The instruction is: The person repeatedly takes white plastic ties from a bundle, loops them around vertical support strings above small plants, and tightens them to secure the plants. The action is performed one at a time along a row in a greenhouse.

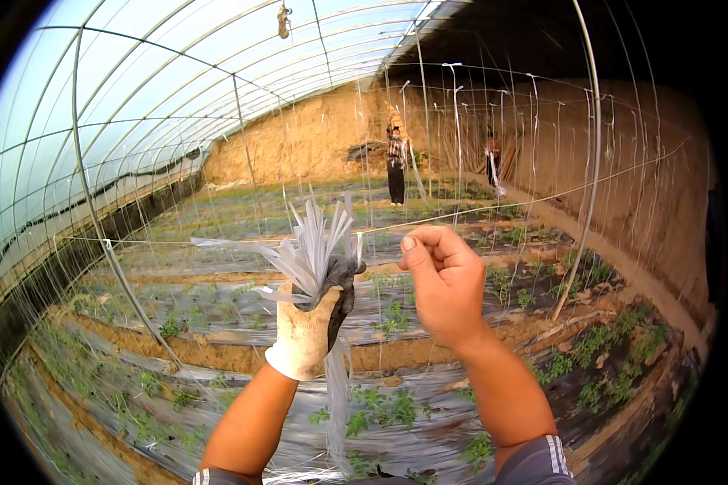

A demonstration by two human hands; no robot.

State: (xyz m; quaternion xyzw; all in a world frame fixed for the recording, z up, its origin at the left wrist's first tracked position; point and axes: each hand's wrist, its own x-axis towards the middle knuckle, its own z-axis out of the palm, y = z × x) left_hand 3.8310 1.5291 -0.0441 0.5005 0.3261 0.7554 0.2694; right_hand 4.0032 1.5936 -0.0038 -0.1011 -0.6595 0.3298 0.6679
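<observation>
My left hand (315, 321), in a white knit glove with a dark coated palm, is closed around a bundle of whitish plastic strips (312, 242). Their cut ends fan out above the fist and the long tails hang below it. Just behind the glove, a short white strip (359, 245) hangs from a thin horizontal line (497, 207). To the right is my bare right hand (446, 276), raised near that line, thumb and forefinger brought close together with curled fingers. Whether a thin strand lies between those fingertips cannot be told.
Metal poles (591, 145) stand left and right under the greenhouse frame. Low green plants (394, 409) grow through plastic film over soil ridges. Many strings hang from overhead wires. Two people (395, 163) stand farther back, before earthen walls (291, 145). A dirt path (631, 267) runs along the right.
</observation>
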